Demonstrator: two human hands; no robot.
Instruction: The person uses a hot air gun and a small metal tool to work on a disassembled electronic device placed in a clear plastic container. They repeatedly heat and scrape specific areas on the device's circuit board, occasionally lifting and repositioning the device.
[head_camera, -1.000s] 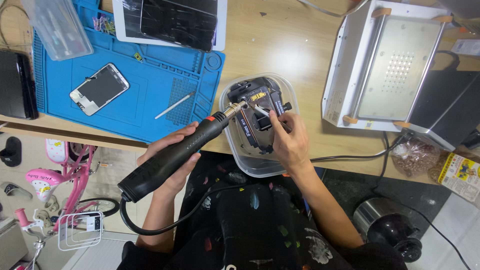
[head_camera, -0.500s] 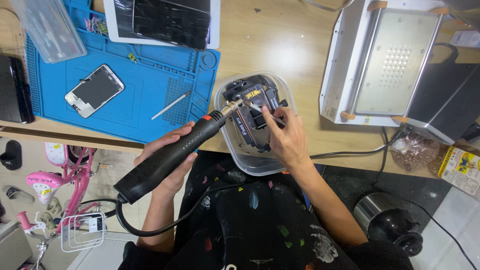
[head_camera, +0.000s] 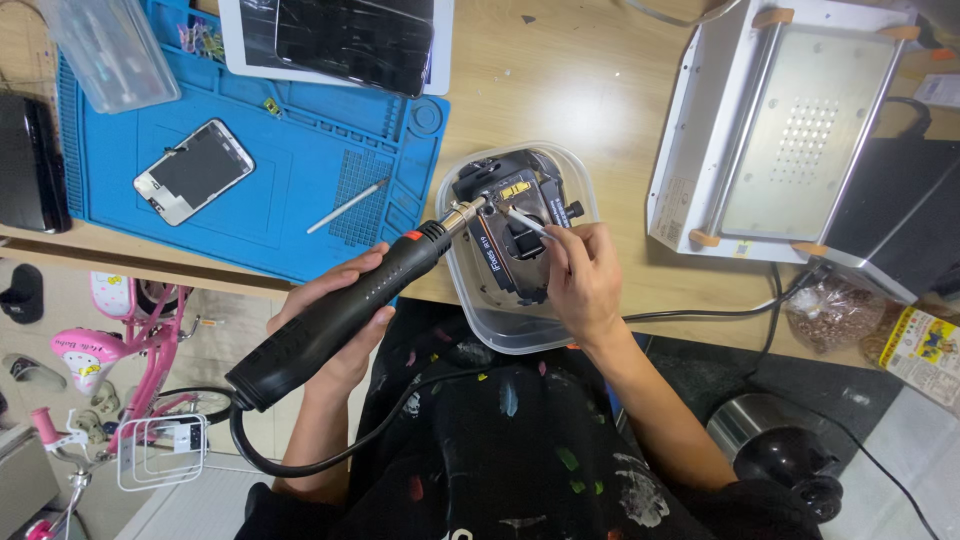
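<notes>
My left hand (head_camera: 335, 325) grips a black hot-air gun (head_camera: 345, 310) by its handle, with the metal nozzle (head_camera: 465, 213) aimed at a dark electronic part (head_camera: 510, 225) that lies in a clear plastic container (head_camera: 500, 330). My right hand (head_camera: 580, 280) holds thin metal tweezers (head_camera: 525, 222) whose tips touch the part right beside the nozzle. The container hangs slightly over the front edge of the wooden desk (head_camera: 580, 90). A black cord (head_camera: 300, 460) runs from the gun's end across my lap.
A blue work mat (head_camera: 250, 170) at left carries a smartphone (head_camera: 193, 170), a thin tool (head_camera: 347, 205) and a tablet (head_camera: 340, 35). A white machine with a metal plate (head_camera: 790, 130) stands at right. A pink bicycle (head_camera: 110, 350) is on the floor.
The hot-air gun's nozzle and the tweezers stay on the part in the container. The view has shifted slightly; both hands hold almost the same place.
</notes>
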